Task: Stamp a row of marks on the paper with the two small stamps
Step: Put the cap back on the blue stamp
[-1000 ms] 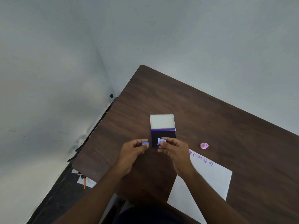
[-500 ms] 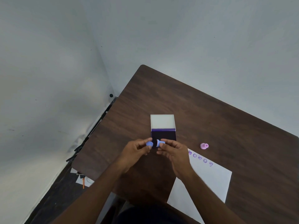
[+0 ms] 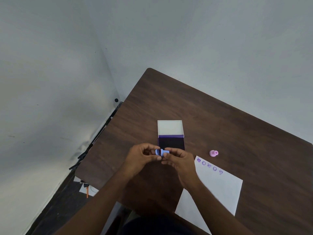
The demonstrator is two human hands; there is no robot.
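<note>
My left hand (image 3: pixel 142 158) pinches a small blue cap (image 3: pixel 157 152), and my right hand (image 3: pixel 179 160) pinches the blue stamp (image 3: pixel 165 152); the two blue parts meet just in front of the open purple ink pad (image 3: pixel 171 143). The ink pad's white lid (image 3: pixel 169 127) is flipped back behind it. A pink stamp (image 3: pixel 213 153) lies on its side on the table, to the right. The white paper (image 3: pixel 218 189) lies at the right, with a row of several purple marks (image 3: pixel 209 166) along its top edge.
The dark wooden table (image 3: pixel 203 116) stands in a corner of grey walls, its left edge close to the wall. Below the table's left edge, paper scraps and an orange object (image 3: pixel 87 192) lie on the dark floor.
My left hand moved right with the blue cap until it met the blue stamp held in my right hand. Both hands shifted slightly toward each other.
</note>
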